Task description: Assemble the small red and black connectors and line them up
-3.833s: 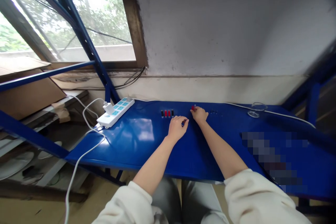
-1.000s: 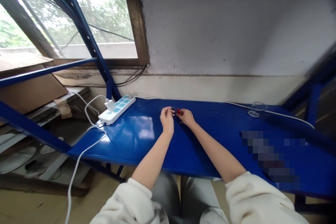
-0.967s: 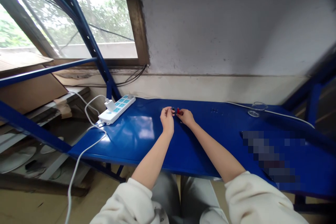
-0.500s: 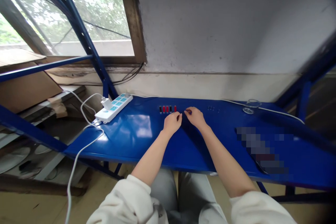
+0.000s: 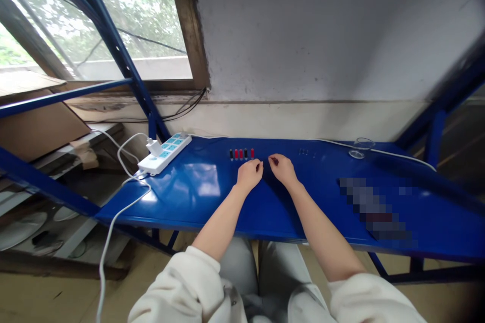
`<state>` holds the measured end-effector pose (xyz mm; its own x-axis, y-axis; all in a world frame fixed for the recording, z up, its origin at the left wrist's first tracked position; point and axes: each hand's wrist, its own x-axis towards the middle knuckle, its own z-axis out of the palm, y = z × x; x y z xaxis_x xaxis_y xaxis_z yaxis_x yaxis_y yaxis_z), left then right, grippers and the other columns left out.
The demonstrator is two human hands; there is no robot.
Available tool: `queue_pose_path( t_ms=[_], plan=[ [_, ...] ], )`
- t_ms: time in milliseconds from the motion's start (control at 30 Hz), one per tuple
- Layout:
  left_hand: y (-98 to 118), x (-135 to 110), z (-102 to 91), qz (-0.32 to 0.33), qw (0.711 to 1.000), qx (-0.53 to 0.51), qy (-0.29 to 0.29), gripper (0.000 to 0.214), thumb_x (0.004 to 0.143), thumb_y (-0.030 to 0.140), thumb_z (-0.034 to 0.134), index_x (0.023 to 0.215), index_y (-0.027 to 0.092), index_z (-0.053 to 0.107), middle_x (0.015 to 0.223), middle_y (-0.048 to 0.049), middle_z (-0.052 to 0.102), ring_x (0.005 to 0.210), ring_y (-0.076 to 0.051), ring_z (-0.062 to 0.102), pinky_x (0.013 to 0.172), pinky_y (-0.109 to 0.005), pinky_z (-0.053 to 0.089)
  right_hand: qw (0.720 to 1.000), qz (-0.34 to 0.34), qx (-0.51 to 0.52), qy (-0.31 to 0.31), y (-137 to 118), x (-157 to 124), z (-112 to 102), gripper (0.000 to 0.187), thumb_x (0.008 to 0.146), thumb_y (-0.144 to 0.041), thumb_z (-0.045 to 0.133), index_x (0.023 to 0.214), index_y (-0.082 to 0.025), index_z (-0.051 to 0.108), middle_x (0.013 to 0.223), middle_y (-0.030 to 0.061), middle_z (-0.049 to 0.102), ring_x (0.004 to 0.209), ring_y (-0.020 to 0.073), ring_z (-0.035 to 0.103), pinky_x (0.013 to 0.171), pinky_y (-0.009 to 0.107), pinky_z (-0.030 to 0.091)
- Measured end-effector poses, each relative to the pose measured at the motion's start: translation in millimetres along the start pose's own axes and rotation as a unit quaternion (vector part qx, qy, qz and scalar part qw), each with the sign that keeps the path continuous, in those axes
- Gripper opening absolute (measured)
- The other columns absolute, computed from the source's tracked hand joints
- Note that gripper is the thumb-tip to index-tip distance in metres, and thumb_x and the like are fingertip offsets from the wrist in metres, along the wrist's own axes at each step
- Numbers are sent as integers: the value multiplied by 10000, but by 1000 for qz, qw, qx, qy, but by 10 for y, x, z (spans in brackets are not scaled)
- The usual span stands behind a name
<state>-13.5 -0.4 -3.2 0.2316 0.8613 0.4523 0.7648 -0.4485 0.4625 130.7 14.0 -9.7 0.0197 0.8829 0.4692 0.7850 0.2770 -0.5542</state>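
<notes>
My left hand (image 5: 250,174) is closed in a pinch over the blue table (image 5: 182,204), just in front of a row of small red and black cylinders. Across a small gap, my right hand (image 5: 282,167) also has its fingers pinched together. Whatever either hand holds is too small or hidden to make out. The row has several upright pieces, among them a black cylinder (image 5: 231,154) at the left end and a red cylinder (image 5: 252,153) at the right end, their lower ends pale. To the right of my right hand lie several tiny clear pieces (image 5: 303,152).
A white power strip (image 5: 162,155) with a plugged-in adapter sits at the table's left end, its cable hanging over the edge. A clear round container (image 5: 356,153) stands at the back right. A blurred-out dark object (image 5: 373,209) lies on the right. Blue frame posts (image 5: 435,141) flank the table.
The view has shifted slightly. Both hands stay pinched and nearly in place, with the right fingertips drawn a little away from the left. The row of cylinders is unchanged.
</notes>
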Motion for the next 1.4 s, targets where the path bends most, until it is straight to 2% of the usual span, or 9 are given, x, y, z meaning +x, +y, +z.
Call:
queue_pose_path(
  t_ms=[500, 600, 767, 867, 967, 1067, 1200, 1300, 1400],
  plan=[
    [-23, 3, 31, -25, 999, 29, -23, 319, 851, 309, 344, 725, 179, 606, 671, -59, 612, 621, -159, 558, 548, -230, 366, 1000, -3, 0, -11, -25, -9, -5, 240, 782, -253, 401, 820, -175, 624, 779, 60, 636, 693, 154, 571, 643, 255, 422],
    [-50, 11, 52, -38, 999, 22, -18, 252, 837, 286, 380, 870, 191, 612, 735, -69, 631, 669, -180, 583, 586, -248, 401, 1000, -6, 0, -14, -35, -12, -13, 242, 786, -253, 395, 820, -179, 623, 781, 62, 636, 694, 156, 570, 640, 257, 423],
    [-90, 56, 49, -73, 997, 23, 25, 477, 823, 256, 402, 1292, 200, 338, 810, -84, 628, 695, -199, 600, 616, -279, 437, 1000, -19, -5, -11, -45, -12, -16, 246, 796, -249, 380, 818, -177, 615, 777, 60, 629, 695, 158, 562, 630, 255, 416],
    [-106, 102, 60, -77, 996, 33, 20, 601, 814, 239, 411, 1366, 202, 175, 823, -87, 620, 662, -184, 600, 629, -278, 447, 1000, -27, -7, -12, -53, -13, -18, 249, 800, -245, 371, 815, -179, 610, 766, 57, 621, 693, 158, 556, 623, 254, 411],
    [-111, 150, 93, -83, 996, 45, 6, 636, 815, 250, 414, 1378, 207, 122, 817, -85, 616, 659, -183, 602, 649, -288, 453, 999, -32, -6, -13, -62, -16, -19, 252, 803, -243, 364, 817, -178, 607, 768, 58, 618, 695, 158, 553, 620, 253, 409],
    [-114, 185, 114, -93, 993, 68, -3, 590, 831, 271, 388, 1372, 199, 164, 847, -106, 616, 701, -203, 608, 655, -303, 455, 999, -37, -8, -14, -69, -18, -16, 252, 804, -239, 362, 815, -178, 606, 767, 60, 618, 699, 157, 552, 625, 253, 406],
    [-130, 212, 100, -84, 994, 68, 18, 408, 855, 258, 342, 1251, 189, 407, 974, -132, 600, 797, -215, 604, 667, -294, 451, 999, -32, -15, -16, -67, -16, -3, 239, 798, -238, 374, 799, -180, 606, 762, 56, 619, 696, 157, 553, 623, 251, 401],
    [-140, 220, 95, -76, 996, 1, 47, 299, 860, 223, 333, 1074, 192, 539, 965, -101, 614, 816, -193, 598, 699, -281, 447, 1000, -26, -8, -13, -63, -15, 8, 230, 793, -240, 384, 793, -181, 607, 781, 59, 625, 704, 159, 558, 635, 252, 400],
    [-120, 212, 114, -73, 986, -135, 60, 241, 839, 184, 373, 1002, 187, 551, 851, -57, 634, 757, -151, 596, 701, -261, 450, 1000, -3, 5, -2, -73, -17, 1, 223, 802, -265, 385, 818, -177, 589, 785, 66, 626, 699, 167, 564, 627, 254, 392]
  ],
)
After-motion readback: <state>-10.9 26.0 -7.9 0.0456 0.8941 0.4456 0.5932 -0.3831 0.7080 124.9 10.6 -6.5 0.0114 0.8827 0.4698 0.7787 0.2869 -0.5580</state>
